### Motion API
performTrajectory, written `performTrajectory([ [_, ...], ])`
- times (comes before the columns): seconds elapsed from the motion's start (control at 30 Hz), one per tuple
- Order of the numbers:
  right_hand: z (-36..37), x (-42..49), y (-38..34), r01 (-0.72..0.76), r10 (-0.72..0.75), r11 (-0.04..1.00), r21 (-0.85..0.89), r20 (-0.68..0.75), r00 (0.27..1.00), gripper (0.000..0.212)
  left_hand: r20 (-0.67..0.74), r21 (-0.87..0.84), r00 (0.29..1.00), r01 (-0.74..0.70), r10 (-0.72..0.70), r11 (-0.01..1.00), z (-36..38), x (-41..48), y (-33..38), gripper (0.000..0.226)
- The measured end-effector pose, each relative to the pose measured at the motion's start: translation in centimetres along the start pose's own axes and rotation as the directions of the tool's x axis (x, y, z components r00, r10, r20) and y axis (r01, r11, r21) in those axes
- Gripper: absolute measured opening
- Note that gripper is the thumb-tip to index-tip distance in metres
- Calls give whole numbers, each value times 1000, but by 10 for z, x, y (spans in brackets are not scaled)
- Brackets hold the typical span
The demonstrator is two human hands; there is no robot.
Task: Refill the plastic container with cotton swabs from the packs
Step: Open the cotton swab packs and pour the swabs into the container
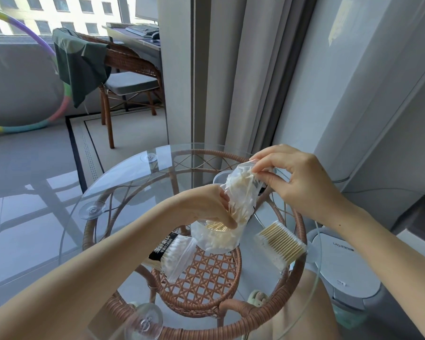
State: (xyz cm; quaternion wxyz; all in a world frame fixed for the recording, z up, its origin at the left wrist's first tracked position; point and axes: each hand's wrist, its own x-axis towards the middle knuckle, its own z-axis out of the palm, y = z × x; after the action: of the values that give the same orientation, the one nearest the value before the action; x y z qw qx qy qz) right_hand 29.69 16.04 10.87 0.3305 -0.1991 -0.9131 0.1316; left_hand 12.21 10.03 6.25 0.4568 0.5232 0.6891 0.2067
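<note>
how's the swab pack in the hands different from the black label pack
The held pack is tilted over the container, gripped by left hand and right hand; the black-label pack lies flat on the glass table, untouched. Held pack's swabs look jumbled; black-label pack's sit in rows. Both are clear bags.

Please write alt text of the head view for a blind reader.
The left hand and right hand hold a clear swab pack tilted over a partly filled plastic container on a glass table. A labelled pack and a third pack lie beside it.

white-tipped swabs (281, 244) — tan lattice table (204, 271), pastel-striped hoop (57, 111)
</note>
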Motion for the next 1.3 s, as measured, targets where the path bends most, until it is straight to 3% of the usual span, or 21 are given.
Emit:
performTrajectory([
  [0.13, -2, 1, 1, -4, 3, 1000, -20, -36, 999, 10, -69, 206, 997, 53, -40, 977, 3, -3, 4, 56],
  [0.27, 0, 3, 3, -102, 102, 995, 8, -1, 995, 8, -125, 427, 992, 60, -7, 903, 4, -8, 8, 66],
  [0.4, 5, 7, 3, -150, 149, 988, 28, 47, 988, 7, -121, 290, 991, 85, -52, 953, 4, -8, 8, 92],
  [0.47, 8, 12, 2, -167, 164, 985, 44, 63, 984, 7, -84, 272, 996, 51, -30, 961, 3, -8, 9, 86],
  [0.63, 11, 26, -4, -153, 150, 988, 37, 65, 986, 8, -16, 155, 999, -38, 41, 987, 1, -5, 8, 40],
  [0.77, 12, 31, -7, -151, 150, 988, 9, 101, 984, 7, 6, 114, 999, -33, 33, 993, 3, 2, 6, 40],
  [0.87, 10, 33, -4, -175, 174, 984, 33, 36, 984, 7, 12, 52, 998, -65, 65, 997, 3, 4, 4, 37],
  [0.97, 11, 31, -1, -203, 200, 979, 22, 93, 975, 9, 6, 65, 999, -53, 53, 996, 4, 7, 3, 33],
  [1.3, 7, 24, 18, -434, 446, 844, 315, 37, 894, 10, -175, 139, 984, -19, 43, 990, 11, 7, 1, 26],
])
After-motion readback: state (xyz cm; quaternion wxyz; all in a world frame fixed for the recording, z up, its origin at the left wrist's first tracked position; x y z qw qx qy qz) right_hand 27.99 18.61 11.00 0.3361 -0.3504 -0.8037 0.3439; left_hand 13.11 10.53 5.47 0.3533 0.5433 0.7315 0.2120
